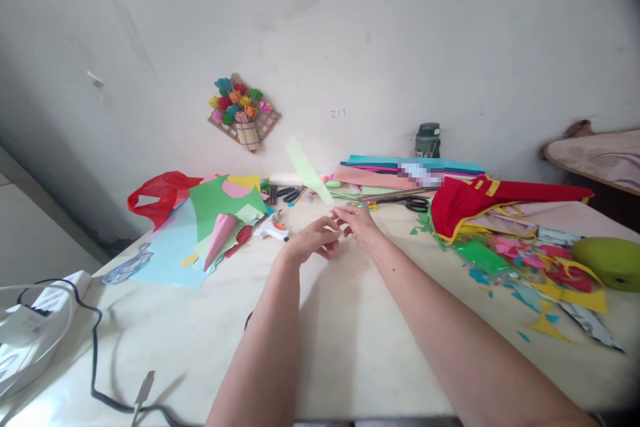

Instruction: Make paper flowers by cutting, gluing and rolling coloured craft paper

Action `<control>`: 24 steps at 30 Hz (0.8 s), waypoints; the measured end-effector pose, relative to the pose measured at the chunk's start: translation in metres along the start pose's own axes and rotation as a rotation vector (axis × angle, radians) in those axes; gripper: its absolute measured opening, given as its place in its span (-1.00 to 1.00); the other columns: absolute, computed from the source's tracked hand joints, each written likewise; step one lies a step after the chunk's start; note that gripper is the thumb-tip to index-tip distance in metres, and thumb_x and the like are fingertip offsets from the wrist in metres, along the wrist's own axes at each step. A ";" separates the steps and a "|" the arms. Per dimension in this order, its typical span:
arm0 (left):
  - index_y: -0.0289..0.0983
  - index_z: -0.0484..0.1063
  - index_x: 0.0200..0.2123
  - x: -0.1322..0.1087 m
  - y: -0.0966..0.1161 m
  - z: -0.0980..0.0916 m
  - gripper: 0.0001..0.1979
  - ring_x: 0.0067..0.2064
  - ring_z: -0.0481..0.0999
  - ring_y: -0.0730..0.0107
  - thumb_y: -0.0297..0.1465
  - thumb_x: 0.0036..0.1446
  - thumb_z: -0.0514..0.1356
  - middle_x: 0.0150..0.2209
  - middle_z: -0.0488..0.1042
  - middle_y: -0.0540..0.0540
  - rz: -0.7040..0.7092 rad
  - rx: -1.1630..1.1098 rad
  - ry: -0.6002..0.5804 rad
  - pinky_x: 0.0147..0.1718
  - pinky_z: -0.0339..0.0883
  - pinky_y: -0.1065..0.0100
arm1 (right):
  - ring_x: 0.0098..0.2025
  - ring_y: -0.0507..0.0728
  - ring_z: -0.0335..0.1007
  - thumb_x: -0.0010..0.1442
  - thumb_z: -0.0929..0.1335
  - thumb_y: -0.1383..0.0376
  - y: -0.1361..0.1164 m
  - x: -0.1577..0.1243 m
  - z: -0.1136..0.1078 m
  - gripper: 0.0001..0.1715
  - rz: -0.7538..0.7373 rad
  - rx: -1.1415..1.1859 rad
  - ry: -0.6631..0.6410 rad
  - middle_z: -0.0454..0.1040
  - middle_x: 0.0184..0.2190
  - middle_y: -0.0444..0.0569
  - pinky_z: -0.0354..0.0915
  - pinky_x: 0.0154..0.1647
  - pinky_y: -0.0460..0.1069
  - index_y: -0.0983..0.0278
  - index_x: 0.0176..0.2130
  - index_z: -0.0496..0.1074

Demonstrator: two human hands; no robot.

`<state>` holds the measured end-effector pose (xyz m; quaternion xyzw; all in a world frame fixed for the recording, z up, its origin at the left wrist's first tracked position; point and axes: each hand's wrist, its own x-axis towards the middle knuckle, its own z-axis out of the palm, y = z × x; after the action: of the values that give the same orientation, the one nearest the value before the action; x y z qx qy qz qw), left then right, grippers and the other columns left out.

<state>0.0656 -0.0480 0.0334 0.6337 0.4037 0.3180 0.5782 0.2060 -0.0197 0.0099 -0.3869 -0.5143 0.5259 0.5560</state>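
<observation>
A pale green paper strip (307,170) stands up at a slant over the middle of the table, slightly blurred. Its lower end is pinched in the fingertips of my right hand (359,225). My left hand (315,239) is close beside it, fingers loosely curled and apart, index fingertip near the right fingertips. Whether it touches the strip I cannot tell. Left of my hands lie a white glue gun (271,229) and a pink paper cone (220,239). Behind my right hand are black-handled scissors (416,203).
Coloured paper sheets (167,250) and a red plastic bag (160,197) lie left. A power strip (55,307) with cables occupies the near left. At right are red cloth (463,203), paper scraps (550,267) and a green round object (607,262). A dark bottle (428,141) stands behind.
</observation>
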 end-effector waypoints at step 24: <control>-0.31 0.33 -0.58 0.024 0.022 -0.031 -0.73 -0.48 0.42 0.40 -0.20 -0.11 0.18 -0.55 0.43 -0.08 0.276 -0.058 0.741 -0.48 0.26 0.40 | -0.19 0.11 0.41 0.13 0.20 0.22 0.004 -0.006 0.020 -0.65 -0.035 -0.243 -0.081 0.44 -0.15 0.07 0.33 -0.33 -0.04 0.35 -0.21 0.43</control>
<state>0.0533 -0.0119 0.0577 0.5080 0.4868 0.6111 0.3628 0.1858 -0.0271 0.0087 -0.4207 -0.6030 0.4651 0.4930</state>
